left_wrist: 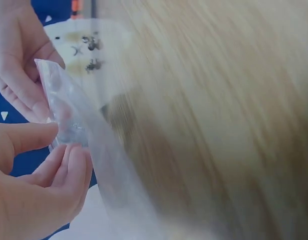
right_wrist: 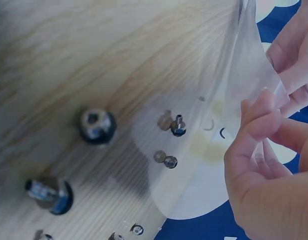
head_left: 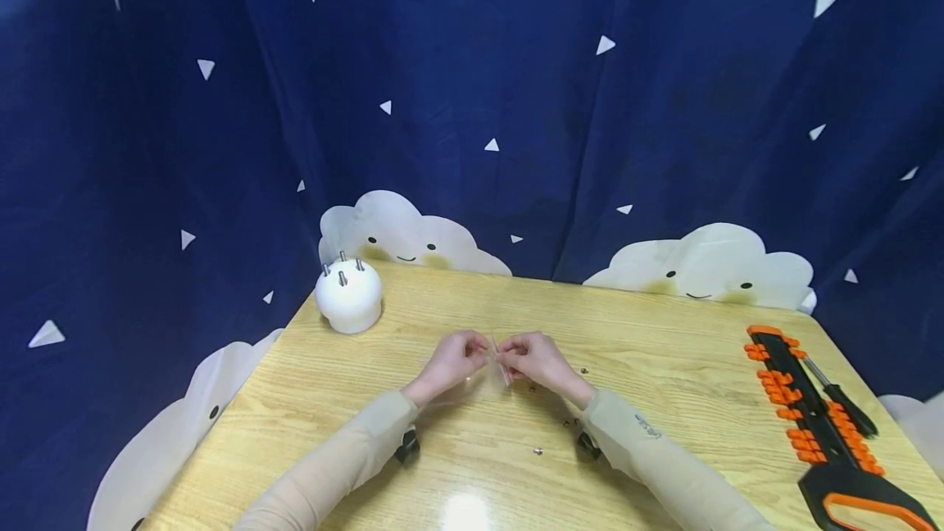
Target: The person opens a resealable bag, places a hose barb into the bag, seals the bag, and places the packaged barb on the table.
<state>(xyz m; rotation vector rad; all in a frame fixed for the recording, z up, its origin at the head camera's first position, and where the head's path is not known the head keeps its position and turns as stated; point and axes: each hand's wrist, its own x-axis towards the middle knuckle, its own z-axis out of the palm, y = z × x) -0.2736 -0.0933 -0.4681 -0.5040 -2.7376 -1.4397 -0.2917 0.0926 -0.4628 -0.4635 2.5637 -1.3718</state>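
A clear plastic bag (left_wrist: 108, 150) hangs between my two hands above the middle of the table. In the head view my left hand (head_left: 458, 357) pinches one side of it, thumb against fingertips. My right hand (head_left: 537, 359) grips the other side close to the bag's upper edge, as the right wrist view shows. What the bag holds, if anything, I cannot tell. Small shiny metal fittings with narrow stems lie on the tabletop by my right hand, among them an upright one (right_wrist: 96, 126) and one on its side (right_wrist: 51, 194).
At the back left of the wooden table (head_left: 649, 351) stands a white rounded object (head_left: 350, 301) with several metal posts on top. An orange and black rack (head_left: 800, 400) lies along the right side, a black-handled screwdriver (head_left: 848, 410) beside it. Behind hangs a blue curtain (head_left: 442, 64).
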